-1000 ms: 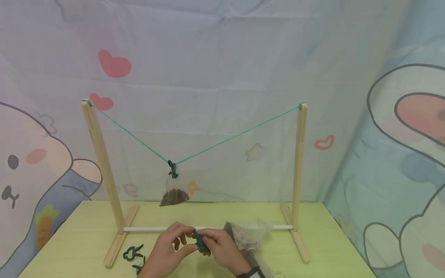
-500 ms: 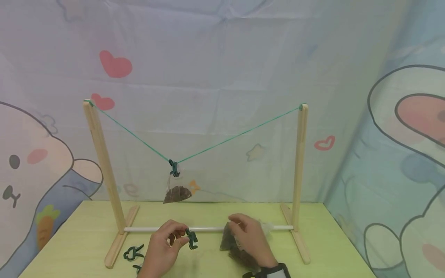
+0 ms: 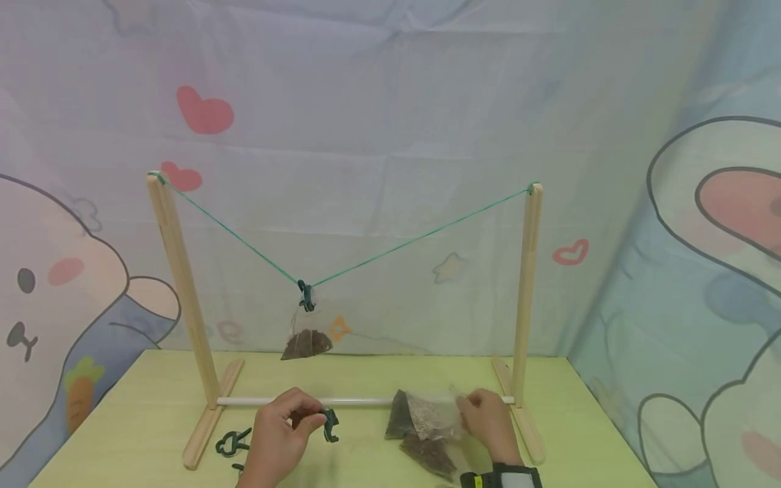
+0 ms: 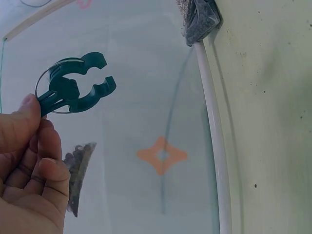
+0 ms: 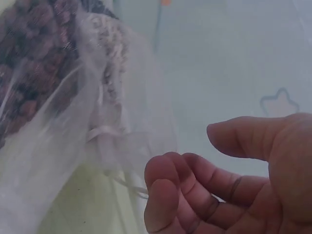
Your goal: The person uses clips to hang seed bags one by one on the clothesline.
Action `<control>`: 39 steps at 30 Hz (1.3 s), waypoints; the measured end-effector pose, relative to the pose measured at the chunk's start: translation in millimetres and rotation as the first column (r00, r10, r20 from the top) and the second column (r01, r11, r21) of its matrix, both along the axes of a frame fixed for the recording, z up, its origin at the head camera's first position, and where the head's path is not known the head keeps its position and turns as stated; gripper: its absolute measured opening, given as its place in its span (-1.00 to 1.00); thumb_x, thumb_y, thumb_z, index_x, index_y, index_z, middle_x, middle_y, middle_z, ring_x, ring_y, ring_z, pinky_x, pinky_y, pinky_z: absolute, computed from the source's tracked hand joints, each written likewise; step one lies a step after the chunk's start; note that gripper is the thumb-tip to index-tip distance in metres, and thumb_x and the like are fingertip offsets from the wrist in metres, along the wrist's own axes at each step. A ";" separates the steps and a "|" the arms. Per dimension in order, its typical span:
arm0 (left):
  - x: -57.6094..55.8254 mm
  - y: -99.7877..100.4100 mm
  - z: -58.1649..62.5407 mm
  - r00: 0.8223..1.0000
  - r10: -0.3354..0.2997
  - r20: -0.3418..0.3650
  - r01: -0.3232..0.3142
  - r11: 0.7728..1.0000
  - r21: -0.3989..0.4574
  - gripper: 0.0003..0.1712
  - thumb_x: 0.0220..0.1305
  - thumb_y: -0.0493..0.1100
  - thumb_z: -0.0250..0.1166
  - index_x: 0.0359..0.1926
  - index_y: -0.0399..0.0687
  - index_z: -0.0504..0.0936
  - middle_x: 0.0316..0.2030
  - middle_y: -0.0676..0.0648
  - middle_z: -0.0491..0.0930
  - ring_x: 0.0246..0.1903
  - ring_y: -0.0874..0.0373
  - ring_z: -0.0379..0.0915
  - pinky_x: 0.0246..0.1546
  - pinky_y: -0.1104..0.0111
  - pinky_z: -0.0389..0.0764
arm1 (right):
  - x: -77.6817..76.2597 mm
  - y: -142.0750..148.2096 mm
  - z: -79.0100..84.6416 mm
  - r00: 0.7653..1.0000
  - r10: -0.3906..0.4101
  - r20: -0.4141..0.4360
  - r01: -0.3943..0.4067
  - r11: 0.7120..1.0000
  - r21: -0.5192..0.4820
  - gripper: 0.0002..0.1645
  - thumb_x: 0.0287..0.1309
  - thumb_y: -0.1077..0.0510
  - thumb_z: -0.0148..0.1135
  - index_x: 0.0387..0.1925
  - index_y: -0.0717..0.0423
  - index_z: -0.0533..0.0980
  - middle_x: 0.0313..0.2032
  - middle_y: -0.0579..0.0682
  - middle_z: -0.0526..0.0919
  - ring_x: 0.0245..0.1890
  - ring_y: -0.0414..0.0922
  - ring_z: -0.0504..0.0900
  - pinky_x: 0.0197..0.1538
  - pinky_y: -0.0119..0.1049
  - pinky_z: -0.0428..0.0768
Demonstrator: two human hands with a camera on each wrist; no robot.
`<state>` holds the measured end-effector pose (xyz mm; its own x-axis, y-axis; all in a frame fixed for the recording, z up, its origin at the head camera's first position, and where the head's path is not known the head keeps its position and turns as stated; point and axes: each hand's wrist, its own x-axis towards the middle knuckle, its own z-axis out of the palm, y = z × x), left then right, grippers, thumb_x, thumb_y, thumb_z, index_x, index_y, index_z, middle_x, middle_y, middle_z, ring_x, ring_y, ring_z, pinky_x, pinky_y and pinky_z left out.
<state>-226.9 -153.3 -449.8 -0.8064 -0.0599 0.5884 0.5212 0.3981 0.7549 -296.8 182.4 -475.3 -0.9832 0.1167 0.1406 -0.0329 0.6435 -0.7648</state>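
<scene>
Between thumb and fingers, my left hand [image 3: 281,430] pinches a dark green spring clip [image 4: 66,90] by its handles, its jaws spread apart with nothing in them. My right hand [image 3: 491,420] is at the clear top end of a plastic bag of pale granules [image 3: 426,415]. In the right wrist view its thumb stands well away from the bent fingers, which are beside the clear plastic; whether they touch it I cannot tell. A bag of dark grey material [image 3: 399,415] and a bag of reddish-brown pieces [image 3: 430,455] lie against the pale one.
A green string [image 3: 421,237] spans two wooden posts [image 3: 527,285], sagging where a green clip [image 3: 306,296] holds a hanging bag of brown pieces [image 3: 308,343]. A white rod [image 3: 360,402] joins the posts' feet. More green clips [image 3: 232,442] lie left of my left hand.
My right hand has let go of the clip and moved right, across the bags to their clear end. My left hand keeps the clip and has shifted slightly left. The hanging bag sways a little.
</scene>
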 end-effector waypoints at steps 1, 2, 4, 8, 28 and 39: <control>0.1 0.1 0.2 1.000 0.000 0.002 0.000 1.000 -0.003 -0.77 0.02 -0.38 0.54 -0.43 0.05 0.73 -0.47 0.16 0.62 -0.57 0.33 0.36 -0.53 0.45 0.43 | 0.0 0.6 -1.3 1.000 -0.014 0.017 0.014 1.000 0.005 -0.68 0.36 0.15 0.22 -0.47 0.29 0.59 -0.61 -0.04 0.59 -0.59 -0.16 0.55 -0.48 -0.29 0.47; 0.0 0.1 0.3 1.000 0.000 0.004 0.000 1.000 -0.007 -0.77 0.02 -0.38 0.54 -0.43 0.05 0.73 -0.47 0.16 0.62 -0.57 0.33 0.35 -0.53 0.45 0.43 | 0.1 1.1 -2.5 0.999 -0.028 0.034 0.028 1.000 0.010 -0.62 0.36 0.14 0.22 -0.56 0.25 0.55 -0.66 -0.06 0.55 -0.62 -0.17 0.51 -0.49 -0.30 0.44; 0.0 0.1 0.2 1.000 0.001 0.007 -0.001 1.000 -0.015 -0.77 0.01 -0.38 0.54 -0.45 0.04 0.73 -0.48 0.16 0.62 -0.58 0.34 0.34 -0.54 0.44 0.43 | 0.6 2.1 -4.7 0.997 -0.048 0.068 0.046 0.999 0.019 -0.51 0.37 0.09 0.21 -0.70 0.16 0.47 -0.73 -0.10 0.49 -0.66 -0.17 0.45 -0.50 -0.31 0.40; -0.2 0.2 -0.1 1.000 0.000 0.023 0.001 1.000 -0.027 -0.76 0.02 -0.39 0.53 -0.47 0.06 0.72 -0.50 0.18 0.60 -0.59 0.34 0.31 -0.55 0.44 0.42 | 1.5 2.9 -8.0 0.991 -0.061 0.119 0.060 0.998 0.018 -0.39 0.41 0.02 0.20 -0.80 0.09 0.42 -0.80 -0.11 0.46 -0.70 -0.16 0.45 -0.50 -0.32 0.40; 9.2 6.8 14.1 0.990 0.064 -0.127 -0.069 0.997 -0.035 -0.85 0.01 -0.32 0.55 -0.46 -0.01 0.74 -0.51 0.21 0.59 -0.61 0.36 0.31 -0.58 0.45 0.43 | 5.8 -31.3 16.7 0.968 0.069 -0.241 -0.091 0.993 -0.080 -0.93 0.29 0.33 0.30 -0.32 0.23 0.68 -0.41 0.02 0.72 -0.50 -0.19 0.66 -0.41 -0.33 0.64; 20.1 15.3 63.9 0.917 0.090 -0.388 -0.098 0.995 -0.001 -0.72 -0.09 -0.50 0.56 -0.43 -0.07 0.75 -0.47 0.09 0.65 -0.55 0.29 0.32 -0.52 0.50 0.35 | 15.1 -46.6 58.6 0.887 0.239 -0.395 -0.274 0.961 -0.035 -0.92 0.31 0.35 0.31 -0.31 0.18 0.68 -0.49 -0.07 0.69 -0.59 -0.25 0.61 -0.48 -0.40 0.59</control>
